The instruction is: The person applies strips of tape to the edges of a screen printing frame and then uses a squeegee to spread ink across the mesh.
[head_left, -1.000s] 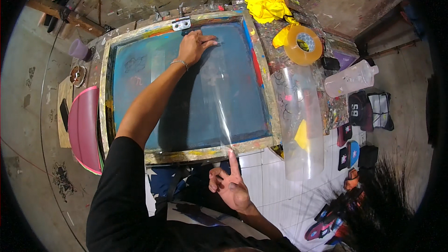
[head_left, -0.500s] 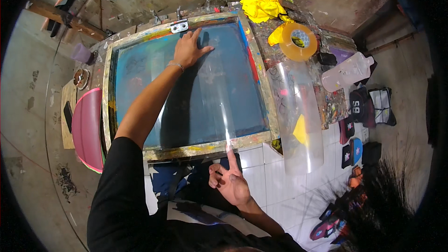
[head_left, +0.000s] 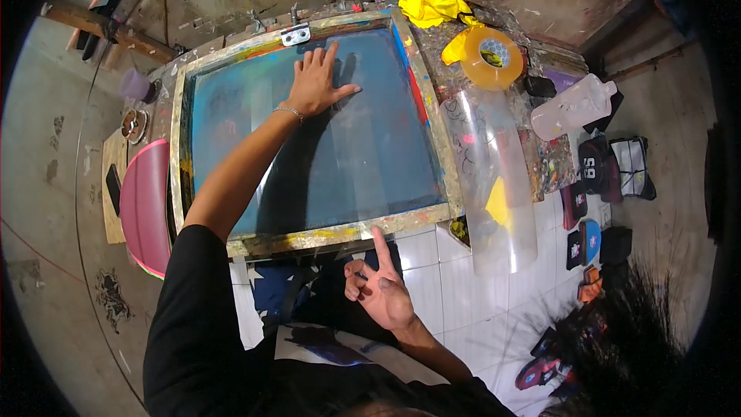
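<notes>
A screen printing frame [head_left: 454, 185] with a paint-stained wooden border and blue-grey mesh [head_left: 378, 139] lies before me. My left hand [head_left: 315, 81] rests flat on its far middle, fingers spread and pointing away. Faint pale bands and glare under that arm suggest a clear sheet on the mesh; its edges are hard to make out. At the near border, my right hand [head_left: 380, 293] is palm up, index finger stretched to the wood and the other fingers loosely curled. Nothing shows in it. A metal hinge clamp [head_left: 296, 35] grips the far border.
Right of the frame lie a curled clear plastic sheet [head_left: 505, 251], a tape roll [head_left: 468, 69], a yellow cloth [head_left: 428, 0] and a whitish bottle [head_left: 567, 112]. A pink rounded panel [head_left: 147, 208] stands at left. Several caps or pouches [head_left: 575, 251] lie along the right floor.
My left hand stays near the far middle, its fingers slightly closer together. My right index finger remains at the near border, where the bright glare strip has faded. The view has shifted slightly.
</notes>
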Available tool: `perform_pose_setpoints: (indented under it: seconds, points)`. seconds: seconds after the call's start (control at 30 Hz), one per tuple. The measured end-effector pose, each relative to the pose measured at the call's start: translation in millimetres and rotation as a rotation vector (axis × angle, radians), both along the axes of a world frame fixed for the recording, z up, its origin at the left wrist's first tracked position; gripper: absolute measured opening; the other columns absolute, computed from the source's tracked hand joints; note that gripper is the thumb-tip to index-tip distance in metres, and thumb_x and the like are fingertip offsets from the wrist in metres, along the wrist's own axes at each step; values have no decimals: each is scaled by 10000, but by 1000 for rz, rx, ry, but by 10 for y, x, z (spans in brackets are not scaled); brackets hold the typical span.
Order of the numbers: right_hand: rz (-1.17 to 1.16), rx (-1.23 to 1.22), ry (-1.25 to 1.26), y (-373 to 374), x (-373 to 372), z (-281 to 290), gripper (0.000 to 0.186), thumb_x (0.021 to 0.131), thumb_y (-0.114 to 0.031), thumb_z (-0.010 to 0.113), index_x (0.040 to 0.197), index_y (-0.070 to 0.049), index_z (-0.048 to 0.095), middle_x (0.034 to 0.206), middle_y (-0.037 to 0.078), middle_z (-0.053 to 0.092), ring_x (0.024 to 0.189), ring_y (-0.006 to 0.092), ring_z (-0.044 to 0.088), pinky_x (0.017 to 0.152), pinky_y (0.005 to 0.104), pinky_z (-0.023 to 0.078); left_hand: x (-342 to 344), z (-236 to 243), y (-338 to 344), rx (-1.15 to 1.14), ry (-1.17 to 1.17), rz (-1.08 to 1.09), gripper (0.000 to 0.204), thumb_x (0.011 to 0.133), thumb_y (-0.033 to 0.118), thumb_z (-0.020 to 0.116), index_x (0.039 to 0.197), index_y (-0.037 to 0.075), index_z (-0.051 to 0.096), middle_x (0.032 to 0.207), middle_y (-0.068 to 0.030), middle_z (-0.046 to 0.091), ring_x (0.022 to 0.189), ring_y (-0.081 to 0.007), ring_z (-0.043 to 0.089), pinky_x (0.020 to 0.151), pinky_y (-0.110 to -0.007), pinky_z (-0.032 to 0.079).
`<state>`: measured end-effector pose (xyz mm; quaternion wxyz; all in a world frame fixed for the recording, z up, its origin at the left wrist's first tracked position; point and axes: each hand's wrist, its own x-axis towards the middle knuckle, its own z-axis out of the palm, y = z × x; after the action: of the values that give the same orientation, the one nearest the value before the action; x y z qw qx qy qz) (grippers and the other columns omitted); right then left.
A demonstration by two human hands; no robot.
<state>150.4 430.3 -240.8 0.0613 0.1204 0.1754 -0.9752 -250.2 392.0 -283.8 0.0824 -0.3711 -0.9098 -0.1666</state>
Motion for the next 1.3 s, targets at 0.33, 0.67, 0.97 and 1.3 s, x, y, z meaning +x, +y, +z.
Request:
perform_pose_setpoints:
  seconds: [0.33,0.67,0.97,1.3]
  points:
    - [8,-43,65,10,-10,26,1110,869,-346,756,1620,-278,-58,1143,206,521,847,240,510,788,371,427,906,41,-277,-35,-19,-105,1164,746,705,719,1570,52,220,1364,-199,429,1219,-371,413,1022,-538,285]
    - [36,-37,67,-31,33,72,1083,876,-353,747,1623,-279,-34,1149,205,511,851,234,501,801,362,420,1681,241,-440,-78,-136,-381,1105,776,690,694,1545,29,256,1351,-208,447,1208,-365,430,999,-550,314]
    - [15,-24,108,27,44,74,1048,884,-323,729,1628,-239,-4,1148,177,542,859,216,512,788,325,416,1714,311,-519,-181,-210,-355,1110,782,613,739,1550,3,218,1352,-226,436,1215,-377,416,1039,-540,294]
    - [-12,1126,306,1495,-561,1005,365,896,-152,729,1200,0,595,1025,57,653,894,115,609,859,278,478,2231,673,-639,-54,-672,-627,603,937,338,648,1378,-45,499,1464,-269,461,1416,-386,397,1172,-498,307]
